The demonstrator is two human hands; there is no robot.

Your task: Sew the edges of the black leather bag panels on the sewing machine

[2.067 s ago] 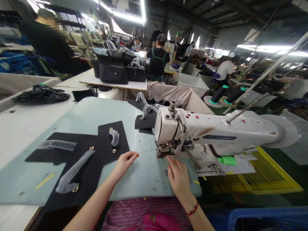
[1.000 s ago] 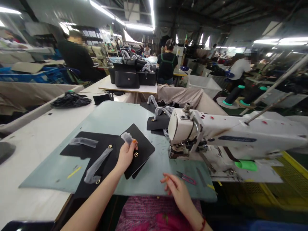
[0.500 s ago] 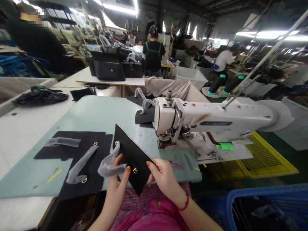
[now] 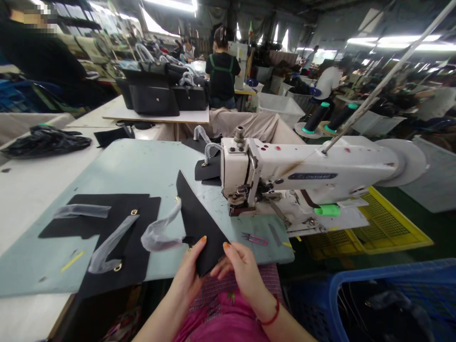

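Though tipped nearly on edge between the left hand (image 4: pixel 187 270) and the right hand (image 4: pixel 242 270), a black leather bag panel (image 4: pixel 197 228), its lower corner just above the lap and its upper corner reaching well past the fingertips. Looping off the panel toward the left, a handle in clear plastic wrap (image 4: pixel 160 240). Left hand partly closed, fingers and thumb pinching the panel's lower edge; right hand partly closed too, fingers curled against the same edge (orange-painted nails on both). Just beyond the right hand, small pink-handled thread snips (image 4: pixel 254 239) on a pale green tabletop (image 4: pixel 107 161). Left of the left hand, more black panels (image 4: pixel 144 228) lying flat, with wrapped straps and gold fittings. Ahead of the right hand, a white industrial sewing machine (image 4: pixel 285 175), with a small stack of black panels (image 4: pixel 206 170) just behind its head. Off to the right of the right hand, a blue crate (image 4: pixel 384 269). Far ahead of both hands, black handbags (image 4: pixel 154 99) on a white table, and beyond them a co-worker (image 4: pixel 221 76), back turned.
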